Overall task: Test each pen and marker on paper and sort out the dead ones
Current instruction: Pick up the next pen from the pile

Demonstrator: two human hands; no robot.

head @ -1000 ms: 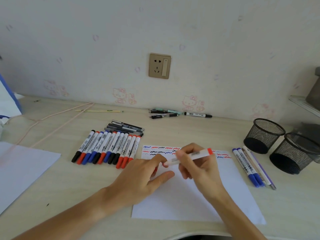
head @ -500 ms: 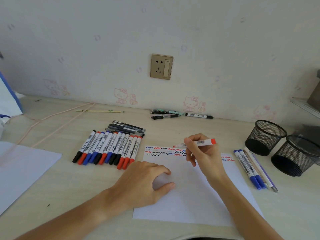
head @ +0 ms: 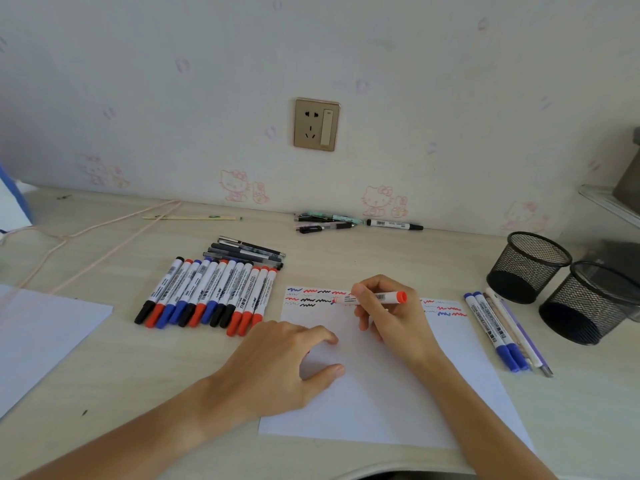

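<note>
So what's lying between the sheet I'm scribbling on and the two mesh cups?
Head view: a small row of pens, including two blue-capped markers, on the desk.

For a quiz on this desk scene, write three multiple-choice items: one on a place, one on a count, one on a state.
1. Where do the mesh pen cups stand?
A. right of the paper
B. left of the paper
C. on the paper

2. How many mesh cups?
A. one
B. two
C. four

3. What is the red marker doing?
A. lying in the row
B. standing in a cup
C. held, tip at the paper

Answers: 1 A, they stand at the desk's right side. 2 B, two stand together. 3 C, the right hand grips it.
</note>
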